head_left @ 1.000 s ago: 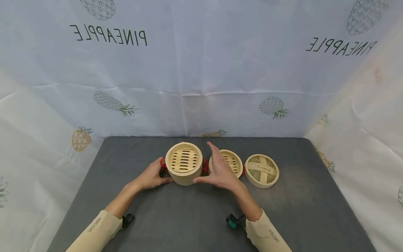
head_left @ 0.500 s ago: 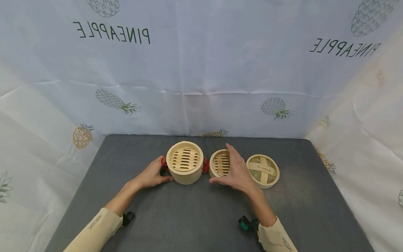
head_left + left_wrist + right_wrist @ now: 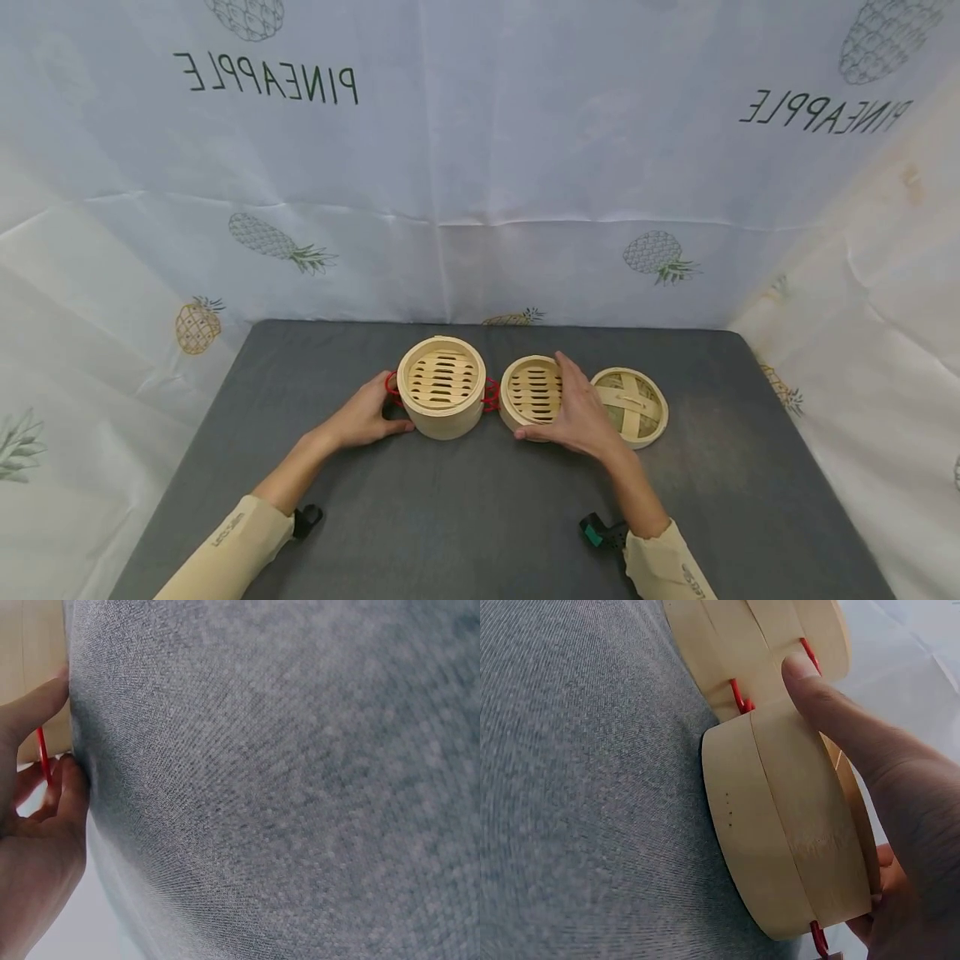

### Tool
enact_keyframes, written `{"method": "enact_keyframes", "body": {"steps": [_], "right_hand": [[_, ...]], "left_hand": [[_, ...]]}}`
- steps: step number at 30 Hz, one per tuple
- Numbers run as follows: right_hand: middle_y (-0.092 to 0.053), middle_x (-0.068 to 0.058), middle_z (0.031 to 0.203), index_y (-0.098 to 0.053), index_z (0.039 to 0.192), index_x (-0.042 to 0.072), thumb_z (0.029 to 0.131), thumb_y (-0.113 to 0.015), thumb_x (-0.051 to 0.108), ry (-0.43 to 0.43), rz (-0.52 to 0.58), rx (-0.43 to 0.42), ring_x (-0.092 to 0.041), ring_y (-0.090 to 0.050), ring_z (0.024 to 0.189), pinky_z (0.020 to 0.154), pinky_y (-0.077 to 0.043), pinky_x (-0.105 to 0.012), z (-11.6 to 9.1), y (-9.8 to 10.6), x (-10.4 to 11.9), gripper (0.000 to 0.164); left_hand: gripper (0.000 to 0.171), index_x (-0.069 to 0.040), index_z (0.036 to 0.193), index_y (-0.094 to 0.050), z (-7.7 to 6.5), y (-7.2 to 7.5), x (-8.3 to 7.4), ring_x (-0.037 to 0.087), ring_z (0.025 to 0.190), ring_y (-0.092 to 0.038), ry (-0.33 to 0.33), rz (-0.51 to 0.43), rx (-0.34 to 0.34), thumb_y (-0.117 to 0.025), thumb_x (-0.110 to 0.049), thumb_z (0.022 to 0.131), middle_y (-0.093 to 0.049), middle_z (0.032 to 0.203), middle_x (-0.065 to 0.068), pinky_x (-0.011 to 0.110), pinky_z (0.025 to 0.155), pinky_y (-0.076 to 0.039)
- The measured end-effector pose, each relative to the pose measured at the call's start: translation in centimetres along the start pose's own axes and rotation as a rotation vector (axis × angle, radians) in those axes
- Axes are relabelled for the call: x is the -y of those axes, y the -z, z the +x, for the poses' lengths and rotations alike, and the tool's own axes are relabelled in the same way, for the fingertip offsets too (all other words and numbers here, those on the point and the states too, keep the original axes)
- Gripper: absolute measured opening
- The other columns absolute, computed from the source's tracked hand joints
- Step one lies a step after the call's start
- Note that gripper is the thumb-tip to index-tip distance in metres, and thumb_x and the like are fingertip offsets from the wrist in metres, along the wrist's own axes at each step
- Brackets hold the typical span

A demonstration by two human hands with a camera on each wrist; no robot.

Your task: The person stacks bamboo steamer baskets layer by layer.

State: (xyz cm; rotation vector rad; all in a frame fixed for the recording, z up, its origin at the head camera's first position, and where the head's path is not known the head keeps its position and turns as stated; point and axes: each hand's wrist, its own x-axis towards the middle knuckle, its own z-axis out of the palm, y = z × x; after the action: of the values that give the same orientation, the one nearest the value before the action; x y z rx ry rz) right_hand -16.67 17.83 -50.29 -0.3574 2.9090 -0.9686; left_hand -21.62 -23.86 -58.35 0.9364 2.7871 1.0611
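A bamboo steamer stack (image 3: 446,423) with slatted top and red loop handles stands upright on the grey table. My left hand (image 3: 367,414) grips its left side, thumb at the front, fingers bent near the red handle (image 3: 43,754). Beside it sits a single bamboo steamer basket (image 3: 525,400), slatted inside. Spread around that basket's right side, my right hand (image 3: 585,417) has its thumb (image 3: 855,724) stretched along the front, while its fingers touch or nearly touch the rear rim. The thumb seems apart from the wall in the right wrist view.
A round woven bamboo lid (image 3: 633,404) with a cross band lies right of the basket, partly behind my right hand. The grey table (image 3: 465,517) ends at a pineapple-print cloth (image 3: 450,167) at the back.
My right hand has moved right, from between the stack and the single basket to the basket's right side. The left hand stays on the stack; the baskets and lid have barely shifted.
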Motion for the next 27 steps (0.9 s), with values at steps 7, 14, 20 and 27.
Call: {"method": "enact_keyframes", "body": {"steps": [7, 14, 20, 27], "right_hand": [[-0.025, -0.024, 0.178, -0.017, 0.173, 0.004, 0.067, -0.097, 0.063, -0.002, -0.014, -0.004, -0.051, -0.029, 0.163, 0.126, -0.032, -0.074, 0.08, -0.34, -0.20, 0.145], [-0.030, -0.024, 0.175, -0.024, 0.171, 0.004, 0.070, -0.093, 0.064, -0.017, -0.001, -0.028, -0.050, -0.034, 0.161, 0.123, -0.037, -0.072, 0.09, -0.68, -0.19, 0.136], [-0.033, -0.024, 0.173, -0.027, 0.170, 0.005, 0.072, -0.091, 0.065, -0.019, 0.010, -0.055, -0.049, -0.037, 0.159, 0.122, -0.038, -0.072, -0.07, -0.94, -0.29, 0.131], [-0.035, -0.024, 0.172, -0.029, 0.169, 0.005, 0.072, -0.092, 0.065, -0.016, 0.002, -0.070, -0.048, -0.038, 0.159, 0.123, -0.038, -0.072, -0.57, -0.82, -0.05, 0.130]], "left_hand": [[0.064, -0.024, 0.137, -0.066, 0.01, 0.00, -0.04, 0.015, 0.112, -0.062, 0.016, -0.005, 0.008, -0.097, -0.036, 0.082, -0.063, 0.122, -0.001, 0.046, 0.098, -0.056], [0.065, -0.025, 0.139, -0.064, -0.03, -0.01, 0.26, 0.013, 0.113, -0.062, 0.031, -0.002, 0.026, -0.096, -0.036, 0.084, -0.061, 0.122, -0.002, 0.044, 0.098, -0.057], [0.064, -0.026, 0.139, -0.065, -0.07, 0.00, 0.10, 0.015, 0.116, -0.062, 0.025, -0.004, 0.021, -0.096, -0.036, 0.083, -0.063, 0.124, -0.002, 0.048, 0.100, -0.056], [0.063, -0.025, 0.138, -0.065, 0.09, 0.12, -0.16, 0.016, 0.118, -0.062, 0.041, -0.023, 0.031, -0.096, -0.034, 0.083, -0.063, 0.125, 0.000, 0.050, 0.103, -0.055]]}}
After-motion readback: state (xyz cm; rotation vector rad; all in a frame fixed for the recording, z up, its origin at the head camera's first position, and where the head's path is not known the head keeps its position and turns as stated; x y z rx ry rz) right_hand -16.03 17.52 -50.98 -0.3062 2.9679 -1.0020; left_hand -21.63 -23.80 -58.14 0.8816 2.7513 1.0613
